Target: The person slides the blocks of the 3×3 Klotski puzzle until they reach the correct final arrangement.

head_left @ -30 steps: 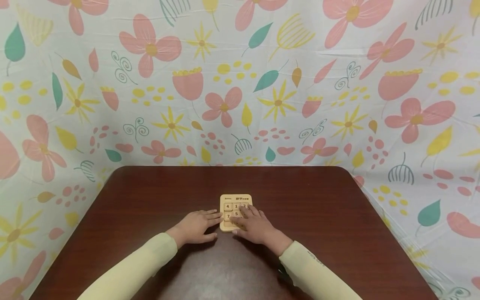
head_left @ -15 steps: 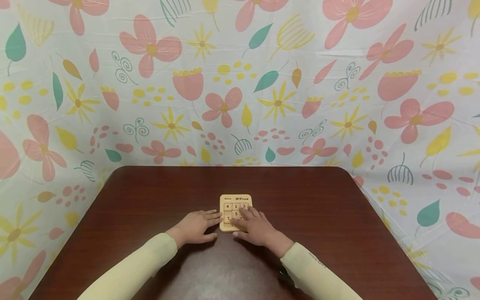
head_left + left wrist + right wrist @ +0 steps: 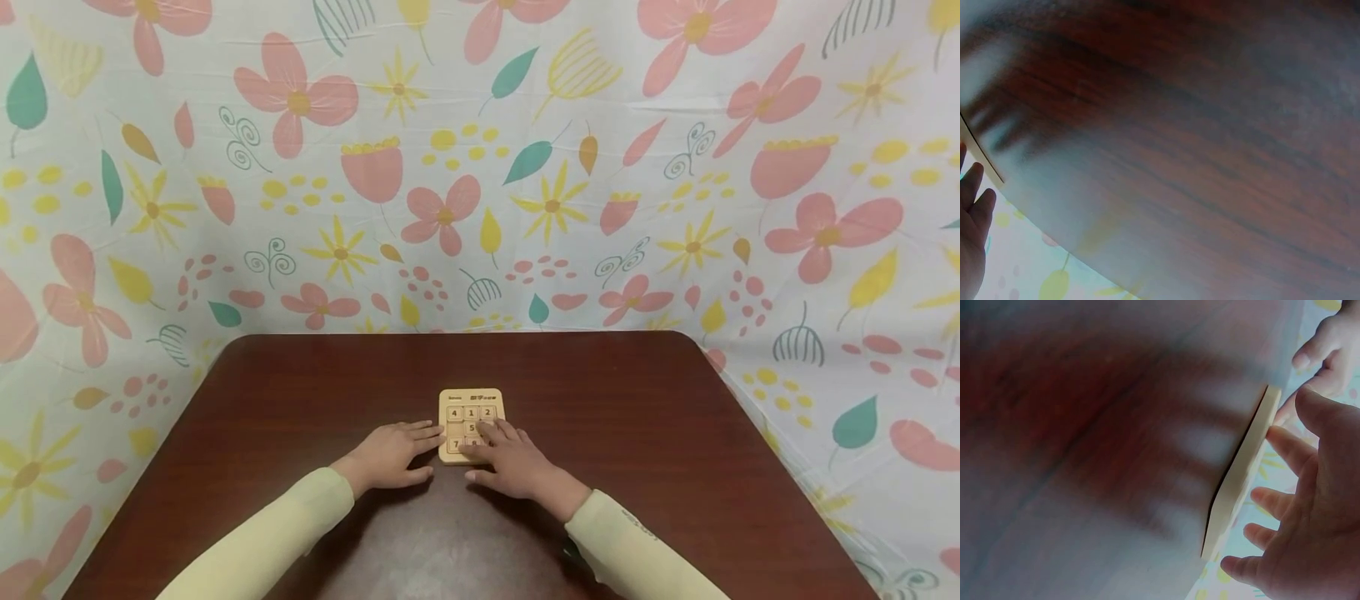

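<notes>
A wooden number slide puzzle [image 3: 457,397] lies flat near the middle of the table. Its top row reads 4, 1, 2, and a 5 sits in the centre. The 7 tile [image 3: 454,444] is at the bottom left, below a gap in the left column. My left hand [image 3: 386,456] rests beside the puzzle, its extended fingertips at the left edge. My right hand [image 3: 513,464] reaches over the puzzle's right side, fingers spread on the tiles and covering some. In the right wrist view the puzzle's edge [image 3: 1241,475] shows beside the right hand [image 3: 1316,506].
The dark brown table [image 3: 330,375] has rounded far corners. Behind it hangs a white cloth [image 3: 450,108] with flowers and leaves, which also runs along both sides. Pale yellow sleeves [image 3: 262,533] cover the forearms.
The 7 tile has slid down from the middle row to the bottom row, and the gap is now above it. The right hand has shifted slightly toward the person; the left hand stays put.
</notes>
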